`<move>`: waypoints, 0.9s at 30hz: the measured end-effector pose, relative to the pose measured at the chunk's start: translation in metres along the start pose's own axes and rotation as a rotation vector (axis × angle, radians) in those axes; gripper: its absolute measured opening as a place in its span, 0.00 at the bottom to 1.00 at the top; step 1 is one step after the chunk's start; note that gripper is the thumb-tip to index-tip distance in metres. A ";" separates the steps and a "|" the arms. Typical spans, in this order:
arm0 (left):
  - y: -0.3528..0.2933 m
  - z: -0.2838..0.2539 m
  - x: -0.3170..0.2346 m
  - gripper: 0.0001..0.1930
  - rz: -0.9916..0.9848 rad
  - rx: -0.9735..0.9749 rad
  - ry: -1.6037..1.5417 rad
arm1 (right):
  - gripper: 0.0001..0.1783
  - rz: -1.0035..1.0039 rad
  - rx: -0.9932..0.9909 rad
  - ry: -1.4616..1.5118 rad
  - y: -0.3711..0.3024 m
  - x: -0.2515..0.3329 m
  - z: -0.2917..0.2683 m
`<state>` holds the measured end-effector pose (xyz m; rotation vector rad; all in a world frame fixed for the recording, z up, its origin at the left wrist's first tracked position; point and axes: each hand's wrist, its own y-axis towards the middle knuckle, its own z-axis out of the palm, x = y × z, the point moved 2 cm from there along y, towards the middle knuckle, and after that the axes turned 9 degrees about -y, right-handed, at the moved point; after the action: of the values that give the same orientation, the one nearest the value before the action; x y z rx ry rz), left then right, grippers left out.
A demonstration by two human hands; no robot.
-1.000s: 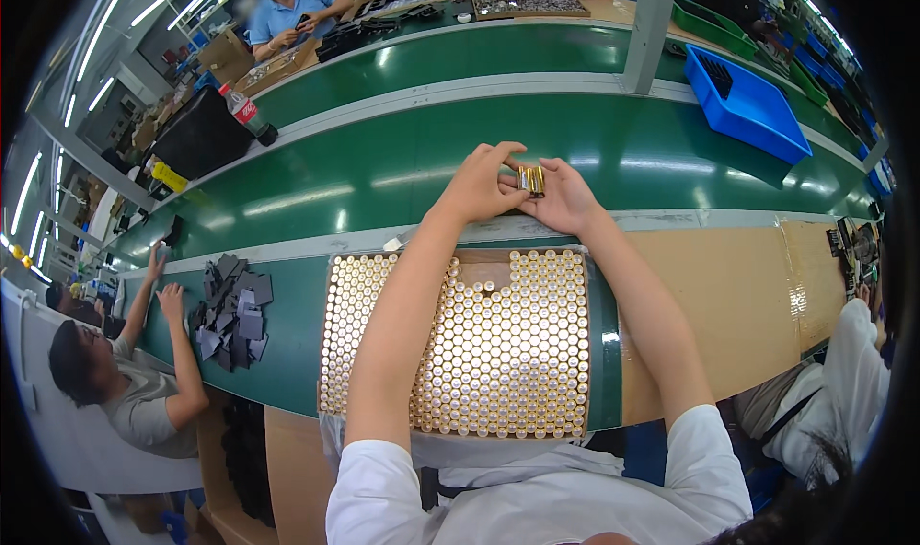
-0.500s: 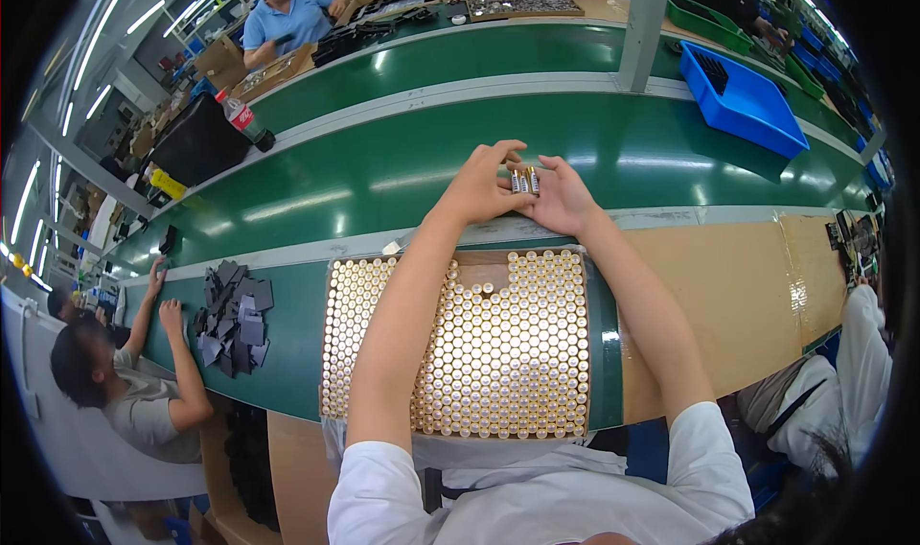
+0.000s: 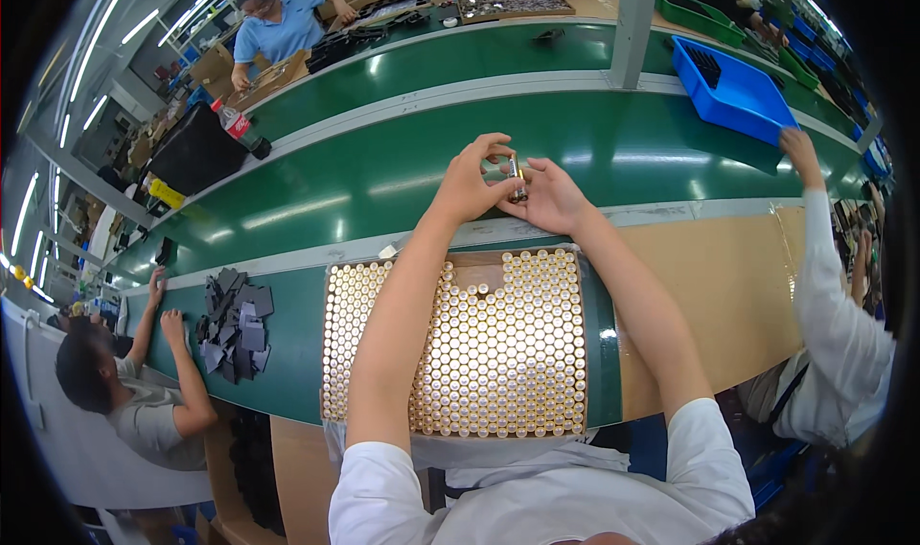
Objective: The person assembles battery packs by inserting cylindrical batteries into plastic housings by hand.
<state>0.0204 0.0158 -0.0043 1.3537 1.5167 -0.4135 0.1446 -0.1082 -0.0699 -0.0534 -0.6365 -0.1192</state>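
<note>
Above the green belt, a few small gold-and-dark cylindrical batteries (image 3: 518, 180) sit between my two hands. My left hand (image 3: 465, 185) pinches them with thumb and fingers, the index finger curved over the top. My right hand (image 3: 554, 200) is turned palm up, its fingers bent under and against the batteries; their exact number is hidden. Beneath my forearms lies a tray of batteries (image 3: 498, 353) standing on end in tight rows, with a gap at its far edge where a loose one shows.
Left of the tray is a heap of dark grey flat pieces (image 3: 235, 324). Cardboard (image 3: 709, 305) covers the bench at right. A blue bin (image 3: 733, 94) stands far right, near a co-worker's hand (image 3: 800, 152). A drink bottle (image 3: 240, 128) stands far left. Other people work around.
The batteries between my hands have turned from a side-by-side row to a narrower, upright-looking group. At right, a co-worker's arm has reached forward to the blue bin.
</note>
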 end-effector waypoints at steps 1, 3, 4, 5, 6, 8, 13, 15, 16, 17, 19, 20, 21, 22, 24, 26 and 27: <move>-0.001 0.003 0.001 0.38 0.007 0.018 -0.005 | 0.28 -0.003 0.029 0.014 0.003 -0.002 -0.001; -0.001 0.008 0.004 0.38 0.022 0.053 -0.015 | 0.28 -0.007 0.087 0.041 0.006 -0.002 -0.004; -0.002 0.009 0.002 0.38 0.021 0.052 -0.016 | 0.28 -0.006 0.087 0.041 0.005 -0.001 -0.005; -0.002 0.010 -0.001 0.38 0.028 0.058 0.003 | 0.28 -0.006 0.108 0.028 0.005 0.001 -0.007; -0.003 0.010 -0.003 0.38 0.035 0.064 0.023 | 0.28 -0.005 0.130 0.016 0.003 0.004 -0.008; -0.003 0.011 -0.008 0.38 0.049 0.078 0.062 | 0.28 -0.006 0.172 -0.009 0.001 0.007 -0.010; -0.005 0.003 -0.004 0.38 -0.116 0.112 -0.006 | 0.27 -0.002 0.065 -0.016 0.001 0.003 0.000; -0.004 0.004 -0.006 0.38 -0.111 0.106 -0.008 | 0.26 -0.007 0.051 -0.017 0.001 0.003 -0.002; -0.003 0.003 -0.007 0.38 -0.108 0.097 -0.006 | 0.26 -0.009 0.042 -0.016 0.001 0.003 -0.003; -0.003 0.003 -0.007 0.38 -0.105 0.086 -0.005 | 0.26 -0.009 0.033 -0.015 0.002 0.002 -0.003; -0.003 0.002 -0.007 0.38 -0.108 0.068 -0.001 | 0.26 -0.001 0.029 -0.014 0.002 0.001 -0.001; -0.002 0.003 -0.007 0.37 -0.078 0.043 -0.021 | 0.26 0.000 0.016 -0.006 0.002 0.001 0.001; -0.001 0.004 -0.007 0.37 -0.047 0.017 -0.039 | 0.26 0.002 0.003 0.001 0.001 0.001 0.004; -0.001 0.004 -0.008 0.36 -0.017 -0.008 -0.056 | 0.26 0.004 -0.009 0.010 0.001 0.001 0.006; 0.000 0.005 -0.008 0.35 0.019 -0.027 -0.076 | 0.26 -0.003 -0.026 0.016 0.002 0.001 0.003; 0.001 0.013 -0.008 0.34 0.080 0.039 0.112 | 0.25 -0.002 0.081 0.050 0.005 0.002 -0.009; 0.002 0.017 -0.008 0.34 0.113 0.072 0.203 | 0.25 -0.004 0.132 0.066 0.005 0.003 -0.017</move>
<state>0.0290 -0.0011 -0.0042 1.5684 1.5930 -0.2677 0.1571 -0.1053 -0.0817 0.0787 -0.5777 -0.0819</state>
